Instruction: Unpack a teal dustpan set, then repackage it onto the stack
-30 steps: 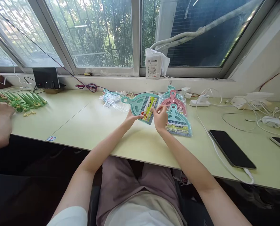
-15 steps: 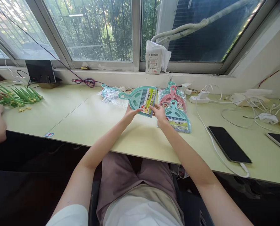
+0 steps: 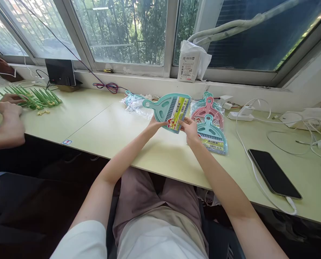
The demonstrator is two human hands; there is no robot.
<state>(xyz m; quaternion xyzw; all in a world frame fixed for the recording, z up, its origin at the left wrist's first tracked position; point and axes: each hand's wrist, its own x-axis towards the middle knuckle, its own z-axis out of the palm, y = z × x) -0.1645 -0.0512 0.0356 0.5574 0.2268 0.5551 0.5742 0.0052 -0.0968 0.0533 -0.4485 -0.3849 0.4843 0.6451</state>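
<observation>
- Middle of the frame: a teal dustpan-and-brush set (image 3: 167,112), raised over a pale yellow-green table (image 3: 109,140), its looped handle pointing left. A yellow-green label with dark characters and a red picture crosses the grey-blue bristles.
- The wearer's left hand (image 3: 154,126) grasps the set's lower edge, thumb across the front near the label's bottom end.
- The wearer's right hand (image 3: 189,129) grips the same set at its lower right edge, thumb in front; its other fingers are partly hidden.
- Right of centre, beside the right hand: 3 dustpan colours show in an overlapping column of clear-wrapped sets, with a teal packaged set (image 3: 210,131) in front, a pink packaged set (image 3: 209,109) behind it, and more teal at the back.
- Left of the held set, near the wall: a heap of crinkled clear plastic (image 3: 136,104) with teal parts.
- Far left: 2 hands of another person (image 3: 10,106) among green artificial stems (image 3: 41,98); what they grip, I cannot tell.
- Lower right: a black-screened smartphone (image 3: 275,173) plugged into a white cable (image 3: 251,163).
- Upper left: a dark tablet (image 3: 60,72) standing against the wall.
- Upper centre-right: a plastic-wrapped white box (image 3: 188,64) on the windowsill.
</observation>
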